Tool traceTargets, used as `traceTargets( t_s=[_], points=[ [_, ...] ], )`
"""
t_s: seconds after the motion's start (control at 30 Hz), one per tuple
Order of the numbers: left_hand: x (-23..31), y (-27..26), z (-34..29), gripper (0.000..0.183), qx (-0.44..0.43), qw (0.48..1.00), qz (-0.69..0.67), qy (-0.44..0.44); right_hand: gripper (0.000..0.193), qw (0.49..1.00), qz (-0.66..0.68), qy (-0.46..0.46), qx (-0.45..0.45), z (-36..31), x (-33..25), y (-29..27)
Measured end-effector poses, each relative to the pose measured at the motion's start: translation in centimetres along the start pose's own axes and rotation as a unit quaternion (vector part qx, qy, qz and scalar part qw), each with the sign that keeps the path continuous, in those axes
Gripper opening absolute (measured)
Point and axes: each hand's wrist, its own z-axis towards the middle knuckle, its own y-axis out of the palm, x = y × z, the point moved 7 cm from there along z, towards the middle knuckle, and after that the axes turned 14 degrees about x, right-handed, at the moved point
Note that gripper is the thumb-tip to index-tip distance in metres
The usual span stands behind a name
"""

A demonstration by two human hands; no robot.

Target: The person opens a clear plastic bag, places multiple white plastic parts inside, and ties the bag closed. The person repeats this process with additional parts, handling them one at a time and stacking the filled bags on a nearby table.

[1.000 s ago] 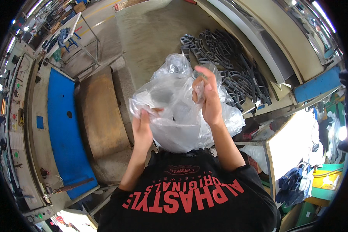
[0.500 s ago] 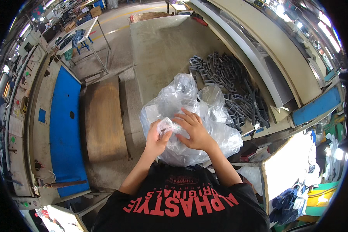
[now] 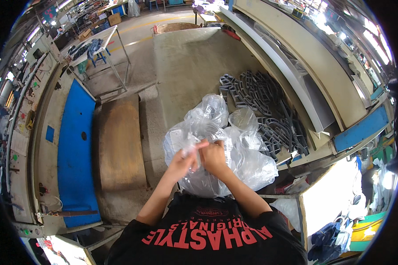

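A large clear plastic bag point(image 3: 252, 165) lies crumpled in front of me at the near end of the table, with pale shapes showing dimly through it. My left hand point(image 3: 181, 164) is at the bag's near left part, closed around a bunched bit of the plastic; motion smears its fingers. Close beside it, almost touching, my right hand point(image 3: 213, 159) is curled with the fingers bent down over the bag. Whatever its fingers grip is hidden behind the knuckles. Beyond the bag to the right, several dark grey curved slotted pieces point(image 3: 256, 88) lie heaped.
The metal tabletop point(image 3: 185, 62) stretches away ahead, with a long white machine housing point(image 3: 292, 66) along its right. A brown board point(image 3: 119, 145) and a blue-panelled machine point(image 3: 77, 150) stand at the left. Lower right is a bright white panel point(image 3: 329, 190).
My right hand has gone from spread fingers to curled ones and drawn in toward the left. The left hand has shifted slightly and is blurred. The view has tilted a little.
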Motion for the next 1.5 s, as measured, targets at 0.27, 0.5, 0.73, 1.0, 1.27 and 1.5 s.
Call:
traceTargets(
  t_s=[0.27, 0.5, 0.73, 1.0, 1.27, 1.5],
  points=[
    [2.0, 2.1, -0.4, 0.048, 0.067, 0.8, 0.528, 0.277, 0.022, 0.94, 0.139, -0.024, -0.31, -1.1, -0.8, -0.1],
    [2.5, 3.7, -0.3, 0.051, 0.069, 0.796, 0.544, 0.256, 0.045, 0.886, 0.307, 0.156, -0.31, -1.4, 1.5, -0.9],
    [3.2, 3.4, -1.3, 0.089, 0.053, 0.853, 0.458, 0.246, 0.065, 0.93, 0.242, 0.275, 0.04, -2.3, 2.6, 0.6],
    [0.0, 0.8, 0.6, 0.106, -0.02, 0.999, 0.015, 0.025, 0.03, 0.776, 0.59, 0.219, -0.033, -1.9, 1.4, -1.7],
    [1.6, 2.2, 0.0, 0.101, 0.103, 0.929, 0.3, 0.191, 0.019, 0.95, 0.3, 0.061, 0.064, -0.7, 0.3, -5.8],
    [0.6, 2.0, 0.4, 0.026, 0.194, 0.831, 0.487, 0.188, 0.025, 0.966, 0.211, -0.09, 0.116, -1.3, -2.2, -7.8]
  ],
)
